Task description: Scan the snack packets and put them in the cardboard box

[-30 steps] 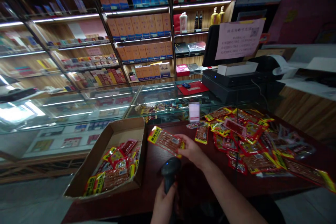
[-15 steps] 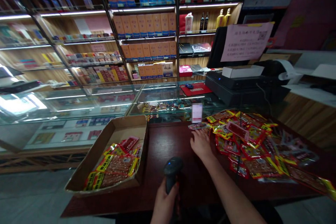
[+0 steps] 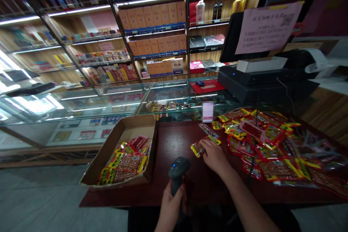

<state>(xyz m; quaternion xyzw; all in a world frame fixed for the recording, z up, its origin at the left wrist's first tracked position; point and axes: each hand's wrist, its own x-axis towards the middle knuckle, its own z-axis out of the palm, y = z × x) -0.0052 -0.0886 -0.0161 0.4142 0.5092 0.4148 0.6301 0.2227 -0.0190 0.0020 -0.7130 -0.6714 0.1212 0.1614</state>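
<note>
My left hand (image 3: pixel 172 199) is wrapped round the handle of a dark barcode scanner (image 3: pixel 178 166), which points away from me over the table. A red and yellow snack packet (image 3: pixel 198 148) lies under the fingertips of my right hand (image 3: pixel 214 156), which grip its right end; the thumb is partly hidden. Just behind it, touching or nearly so, is a narrow clear packet (image 3: pixel 208 130). To the right of this hand spreads a loose pile of similar snack packets (image 3: pixel 272 152).
An open cardboard box (image 3: pixel 153 145) with several snack packets stands on the dark table (image 3: pixel 174 134) at left. Behind lies a glass counter (image 3: pixel 176 92) with a mouse (image 3: pixel 200 83) on a red mat. A monitor (image 3: pixel 231 36) and printer stand back right; lit shelves line the wall.
My right hand has come nearer, bringing a snack packet away from the pile's left edge onto the bare table. The scanner stays in my left hand. The view has shifted slightly.
</note>
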